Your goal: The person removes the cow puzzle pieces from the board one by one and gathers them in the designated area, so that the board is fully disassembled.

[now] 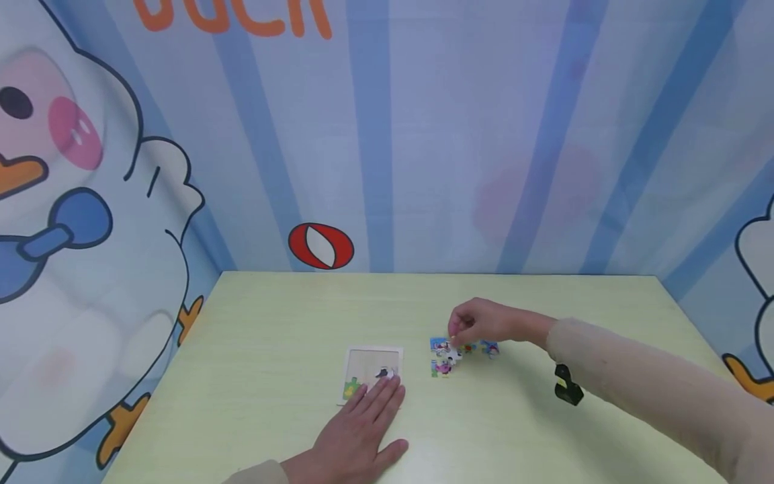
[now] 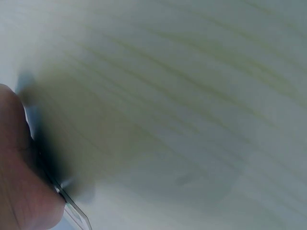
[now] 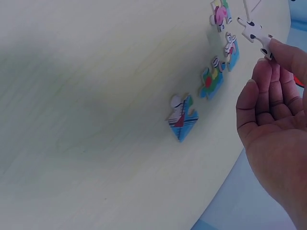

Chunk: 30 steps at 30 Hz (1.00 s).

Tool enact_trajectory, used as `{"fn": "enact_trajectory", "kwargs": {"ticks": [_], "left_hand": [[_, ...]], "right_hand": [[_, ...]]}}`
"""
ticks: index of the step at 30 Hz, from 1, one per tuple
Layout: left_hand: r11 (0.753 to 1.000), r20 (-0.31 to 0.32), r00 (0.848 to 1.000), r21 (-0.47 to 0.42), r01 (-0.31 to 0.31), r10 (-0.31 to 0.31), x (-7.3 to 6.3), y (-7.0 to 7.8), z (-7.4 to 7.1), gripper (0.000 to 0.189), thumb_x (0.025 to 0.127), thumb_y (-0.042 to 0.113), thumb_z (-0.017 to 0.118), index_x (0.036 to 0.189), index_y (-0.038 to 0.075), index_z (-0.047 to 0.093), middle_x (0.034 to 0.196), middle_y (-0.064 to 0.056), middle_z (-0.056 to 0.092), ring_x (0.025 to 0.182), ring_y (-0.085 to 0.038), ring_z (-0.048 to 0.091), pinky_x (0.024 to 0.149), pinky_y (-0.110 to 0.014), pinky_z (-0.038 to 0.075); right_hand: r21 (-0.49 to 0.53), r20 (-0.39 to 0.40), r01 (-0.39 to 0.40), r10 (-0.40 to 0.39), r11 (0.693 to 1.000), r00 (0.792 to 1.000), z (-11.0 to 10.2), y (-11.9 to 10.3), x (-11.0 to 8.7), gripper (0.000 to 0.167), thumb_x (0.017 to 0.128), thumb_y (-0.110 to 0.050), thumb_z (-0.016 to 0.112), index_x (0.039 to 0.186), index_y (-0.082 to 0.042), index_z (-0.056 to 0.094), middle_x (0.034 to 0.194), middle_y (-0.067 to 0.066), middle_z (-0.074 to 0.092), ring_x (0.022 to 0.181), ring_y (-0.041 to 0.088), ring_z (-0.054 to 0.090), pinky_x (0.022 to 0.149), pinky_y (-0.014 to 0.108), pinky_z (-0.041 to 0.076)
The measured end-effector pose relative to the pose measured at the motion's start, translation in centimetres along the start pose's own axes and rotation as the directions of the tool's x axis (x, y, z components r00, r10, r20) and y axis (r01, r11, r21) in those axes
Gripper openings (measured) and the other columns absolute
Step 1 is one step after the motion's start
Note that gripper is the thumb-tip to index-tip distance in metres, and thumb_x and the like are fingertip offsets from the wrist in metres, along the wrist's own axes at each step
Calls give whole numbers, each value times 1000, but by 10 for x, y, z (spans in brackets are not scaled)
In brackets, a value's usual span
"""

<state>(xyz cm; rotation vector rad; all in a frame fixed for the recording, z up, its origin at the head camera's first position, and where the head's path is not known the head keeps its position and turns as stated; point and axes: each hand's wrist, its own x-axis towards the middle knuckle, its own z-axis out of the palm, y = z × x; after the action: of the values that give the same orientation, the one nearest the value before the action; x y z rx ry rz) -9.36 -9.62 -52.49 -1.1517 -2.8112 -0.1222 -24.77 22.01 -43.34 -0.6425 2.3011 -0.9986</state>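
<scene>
My left hand [image 1: 357,430] lies over the lower part of a pale puzzle frame [image 1: 375,349], fingers straight and pointing away. Inside the frame, a green-and-yellow piece [image 1: 351,386] fills the lower left corner. A black-and-white piece [image 1: 383,372] shows just beyond the fingertips; the rest is covered. To the right of the frame, my right hand [image 1: 480,321] pinches a white puzzle piece with black spots [image 3: 252,31] between thumb and fingers. Loose pieces lie below it, including a pink one [image 3: 220,15], a red-and-green one [image 3: 212,80] and a blue-and-white one [image 3: 182,117].
The pale wooden table [image 1: 266,323] reaches back to a blue striped curtain [image 1: 423,134] with duck drawings. A small black object [image 1: 568,385] hangs at the right sleeve. The left wrist view is mostly blurred tabletop.
</scene>
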Motion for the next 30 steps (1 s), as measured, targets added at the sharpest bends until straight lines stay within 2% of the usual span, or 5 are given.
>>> {"fn": "enact_trajectory", "kwargs": {"ticks": [8, 18, 22, 30], "left_hand": [[1000, -12, 1000, 28, 7, -6, -2, -1, 0, 72, 114, 55, 33, 166, 5, 36, 174, -10, 33, 161, -25, 30, 127, -46, 32], [999, -42, 999, 55, -2, 5, -3, -1, 2, 72, 114, 55, 34, 165, 5, 38, 173, -10, 35, 160, -24, 32, 126, -45, 33], [999, -39, 999, 44, -2, 3, -2, 0, 2, 72, 114, 55, 34, 166, 5, 38, 174, -10, 34, 160, -24, 31, 126, -45, 33], [999, -42, 999, 47, -2, 4, -1, 1, 1, 72, 114, 55, 34, 165, 5, 39, 173, -10, 35, 160, -24, 32, 126, -46, 34]], "right_hand": [[15, -1, -35, 35, 999, 999, 5, 10, -6, 10, 95, -14, 81, 97, -9, 72, 84, 1, 63, 78, 16, 51, 75, 34, 47], [7, 1, -55, 55, 998, 998, 12, 16, -10, 10, 94, -11, 82, 94, -9, 72, 82, 0, 63, 75, 16, 51, 70, 30, 45], [-26, 4, -39, 39, 999, 999, 13, 21, -9, 10, 93, -11, 82, 93, -10, 72, 83, -1, 64, 77, 15, 53, 71, 29, 46], [-152, -18, 5, -8, 988, 1000, 15, 24, -8, 13, 93, -12, 84, 92, -14, 71, 86, -5, 67, 82, 13, 58, 76, 28, 51]]}}
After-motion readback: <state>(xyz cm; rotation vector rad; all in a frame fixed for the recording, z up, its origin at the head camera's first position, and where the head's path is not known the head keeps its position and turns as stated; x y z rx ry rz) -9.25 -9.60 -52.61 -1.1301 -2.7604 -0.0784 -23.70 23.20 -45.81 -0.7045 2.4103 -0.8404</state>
